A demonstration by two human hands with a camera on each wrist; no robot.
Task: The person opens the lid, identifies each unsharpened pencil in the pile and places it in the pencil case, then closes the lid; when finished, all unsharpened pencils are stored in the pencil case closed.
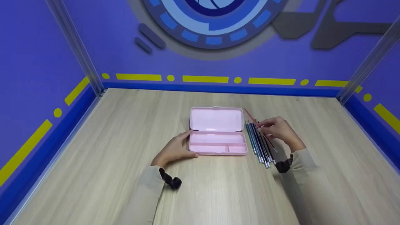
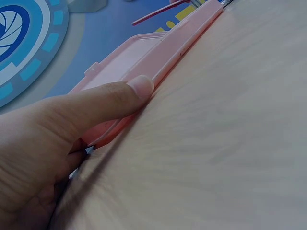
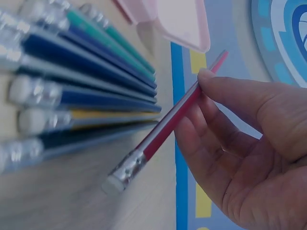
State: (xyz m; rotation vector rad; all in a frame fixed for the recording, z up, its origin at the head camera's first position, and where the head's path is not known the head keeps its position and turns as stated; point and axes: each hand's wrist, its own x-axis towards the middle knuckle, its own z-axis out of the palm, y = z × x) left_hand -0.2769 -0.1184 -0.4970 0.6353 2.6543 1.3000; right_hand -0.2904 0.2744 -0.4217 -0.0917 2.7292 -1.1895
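Observation:
A pink pencil case (image 1: 218, 153) lies on the table with its lid (image 1: 217, 118) raised toward the back; its compartments hold nothing. My left hand (image 1: 175, 147) grips the case's left end, the thumb against the front wall in the left wrist view and the other fingers partly hidden. To the right, my right hand (image 1: 280, 130) pinches a red pencil (image 3: 165, 122) between thumb and fingers. Its silver ferrule and white eraser point down toward me. Beside and below it, several dark blue, green and black pencils (image 1: 257, 140) lie side by side, erasers toward me.
The wooden table (image 1: 125, 125) meets blue-purple wall panels (image 1: 212, 67) with yellow marks at the back and sides. Metal posts (image 1: 78, 47) stand at the back corners. Black straps with small cameras (image 1: 172, 182) sit on both wrists over beige sleeves.

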